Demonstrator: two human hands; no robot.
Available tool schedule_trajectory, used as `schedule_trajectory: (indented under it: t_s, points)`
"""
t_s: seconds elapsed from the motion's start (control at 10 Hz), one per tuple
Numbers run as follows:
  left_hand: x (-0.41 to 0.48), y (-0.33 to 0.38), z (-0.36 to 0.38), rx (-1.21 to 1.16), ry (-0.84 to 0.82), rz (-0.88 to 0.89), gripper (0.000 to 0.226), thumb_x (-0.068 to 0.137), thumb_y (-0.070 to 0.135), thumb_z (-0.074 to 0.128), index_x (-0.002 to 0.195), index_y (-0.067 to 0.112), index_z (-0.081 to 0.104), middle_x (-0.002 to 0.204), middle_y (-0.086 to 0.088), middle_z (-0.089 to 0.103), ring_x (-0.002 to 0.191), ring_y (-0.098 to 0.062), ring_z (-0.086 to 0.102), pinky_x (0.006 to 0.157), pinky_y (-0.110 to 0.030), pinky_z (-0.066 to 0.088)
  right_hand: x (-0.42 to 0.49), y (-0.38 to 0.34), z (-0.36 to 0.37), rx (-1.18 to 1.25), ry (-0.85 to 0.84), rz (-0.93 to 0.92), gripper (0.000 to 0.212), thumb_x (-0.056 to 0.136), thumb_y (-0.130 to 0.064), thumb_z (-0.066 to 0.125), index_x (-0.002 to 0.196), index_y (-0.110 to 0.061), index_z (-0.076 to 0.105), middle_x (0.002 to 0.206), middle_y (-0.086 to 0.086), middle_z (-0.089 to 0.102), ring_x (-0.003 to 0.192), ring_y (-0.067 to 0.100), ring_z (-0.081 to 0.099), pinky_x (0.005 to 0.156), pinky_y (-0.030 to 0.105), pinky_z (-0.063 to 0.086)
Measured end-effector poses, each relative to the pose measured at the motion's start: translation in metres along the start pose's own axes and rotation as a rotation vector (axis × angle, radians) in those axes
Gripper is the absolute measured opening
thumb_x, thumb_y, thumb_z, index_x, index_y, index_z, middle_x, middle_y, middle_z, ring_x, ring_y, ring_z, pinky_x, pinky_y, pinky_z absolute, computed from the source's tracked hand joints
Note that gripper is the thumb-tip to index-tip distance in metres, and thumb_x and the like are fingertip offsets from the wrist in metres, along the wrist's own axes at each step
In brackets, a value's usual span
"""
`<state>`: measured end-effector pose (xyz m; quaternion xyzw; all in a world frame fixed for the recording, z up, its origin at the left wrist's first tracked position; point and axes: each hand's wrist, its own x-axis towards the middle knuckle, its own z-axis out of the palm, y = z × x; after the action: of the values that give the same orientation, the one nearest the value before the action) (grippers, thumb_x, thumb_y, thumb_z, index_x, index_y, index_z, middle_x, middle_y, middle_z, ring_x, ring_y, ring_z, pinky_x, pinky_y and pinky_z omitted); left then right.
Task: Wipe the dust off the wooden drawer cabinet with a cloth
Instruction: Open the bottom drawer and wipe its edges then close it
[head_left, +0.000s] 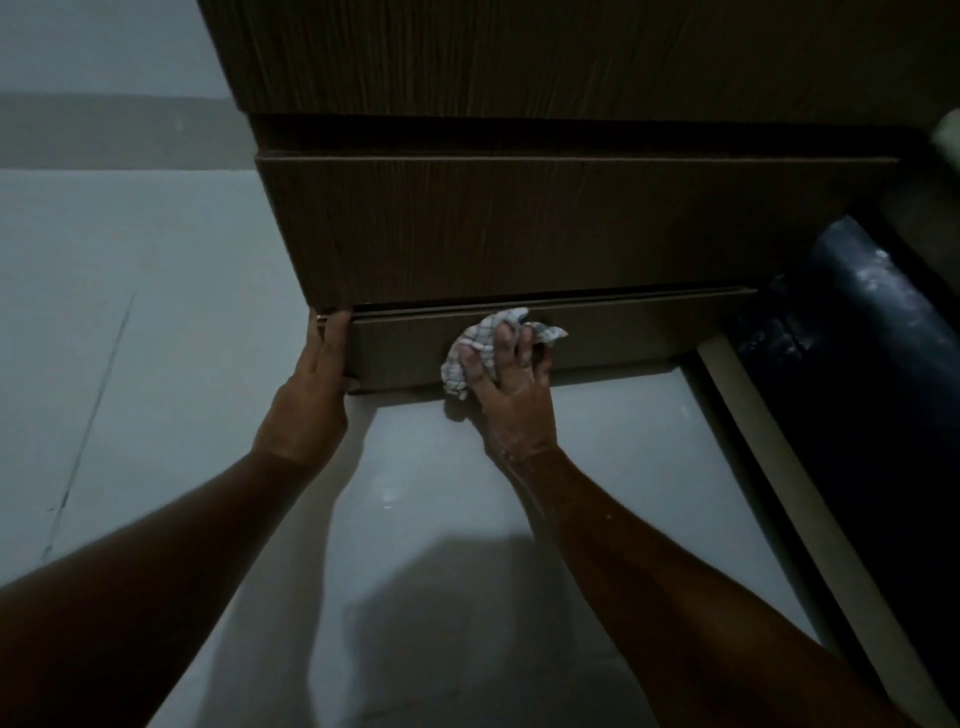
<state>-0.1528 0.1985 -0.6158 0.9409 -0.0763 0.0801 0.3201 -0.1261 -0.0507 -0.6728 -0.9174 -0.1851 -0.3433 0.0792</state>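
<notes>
A dark brown wooden drawer cabinet (545, 228) fills the upper half of the head view, seen from above. Its lowest drawer front (649, 332) sits just above the floor. My right hand (514, 384) presses a crumpled white checked cloth (470, 353) flat against that lowest drawer front, left of its middle. My left hand (317, 384) grips the cabinet's lower left corner, fingers wrapped around the edge beside the drawer.
Pale grey floor tiles (130, 364) spread to the left and below the cabinet. A light strip of trim (779, 467) runs diagonally at the right, with a dark blue cylindrical object (872, 301) beyond it. My shadow lies on the floor below my arms.
</notes>
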Motion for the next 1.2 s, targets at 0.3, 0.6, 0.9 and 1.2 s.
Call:
schedule_trajectory:
  t_s: [0.3,0.6,0.9,1.2]
  points:
    - [0.000,0.005,0.009,-0.053,0.059,-0.022,0.108,0.091,-0.012,0.052,0.153,0.053,-0.007,0.163,-0.021,0.027,0.120,-0.054,0.055,0.086,-0.062,0.055,0.030,0.048,-0.036,-0.183,-0.062,1.034,0.093,0.092,-0.057,0.037,0.156,0.000,0.002,0.165,0.017,0.009,0.145,0.012,0.034,0.117,0.012,0.009]
    - [0.001,0.014,0.000,-0.041,0.010,0.015,0.092,0.097,-0.003,0.046,0.158,0.042,-0.006,0.166,-0.015,0.020,0.139,-0.042,0.042,0.103,-0.060,0.048,0.049,0.077,-0.099,0.558,0.313,1.122,0.079,0.093,-0.004,0.028,0.157,-0.028,-0.012,0.165,-0.005,-0.012,0.151,0.037,0.009,0.120,0.039,0.017]
    - [-0.006,0.017,-0.019,0.072,-0.042,0.073,0.059,0.108,0.028,0.034,0.159,0.042,0.008,0.169,-0.005,0.016,0.149,-0.032,0.031,0.121,-0.044,0.031,0.016,-0.054,-0.118,0.663,0.164,0.986,0.075,0.095,-0.005,0.031,0.154,-0.037,0.000,0.166,0.003,0.005,0.139,0.009,0.016,0.115,0.027,0.020]
    - [-0.004,0.011,-0.023,-0.004,-0.085,0.064,0.084,0.099,0.001,0.047,0.157,0.038,0.001,0.168,-0.013,0.017,0.134,-0.039,0.050,0.108,-0.044,0.044,0.012,-0.162,-0.062,0.614,-0.435,0.793,0.067,0.104,-0.014,0.038,0.156,-0.032,0.000,0.160,-0.012,-0.014,0.151,0.011,0.013,0.105,0.000,-0.009]
